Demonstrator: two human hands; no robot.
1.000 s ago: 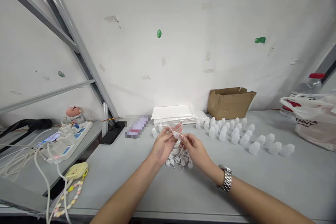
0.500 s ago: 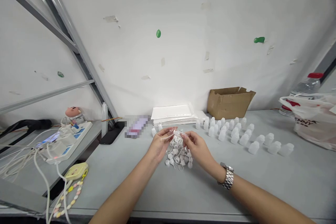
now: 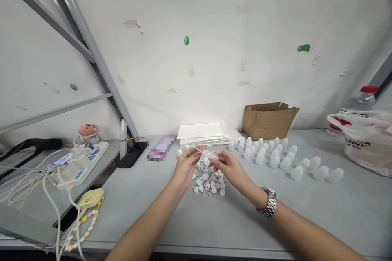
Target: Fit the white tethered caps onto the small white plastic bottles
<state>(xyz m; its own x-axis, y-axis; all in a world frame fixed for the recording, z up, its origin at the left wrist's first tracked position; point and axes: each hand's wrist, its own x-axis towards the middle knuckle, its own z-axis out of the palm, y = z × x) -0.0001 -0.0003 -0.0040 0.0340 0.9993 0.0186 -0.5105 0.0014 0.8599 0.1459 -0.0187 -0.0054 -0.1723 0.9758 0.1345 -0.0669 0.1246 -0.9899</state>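
Between my two hands is a small clear plastic tube [image 3: 210, 155], lying slantwise above the pile. My left hand [image 3: 185, 168] is closed at its left end, where a thin white strip also shows at the fingertips. The fingers of my right hand [image 3: 227, 165] pinch the tube's right end. Below them on the table lies a heap of small white caps and rings [image 3: 211, 183], partly covered by my hands. Behind my left hand stand a few small white bottles [image 3: 180, 151].
Rows of translucent white bottles [image 3: 275, 161] stand to the right, before a cardboard box [image 3: 269, 121]. White flat sheets [image 3: 200, 131] are stacked at the wall. A plastic bag [image 3: 364, 142] sits far right. Left are a phone [image 3: 162, 147], a power strip [image 3: 87, 163] and loose cables.
The clear tube now shows more fully between my hands, and my right hand has shifted slightly right. The view has moved a little.
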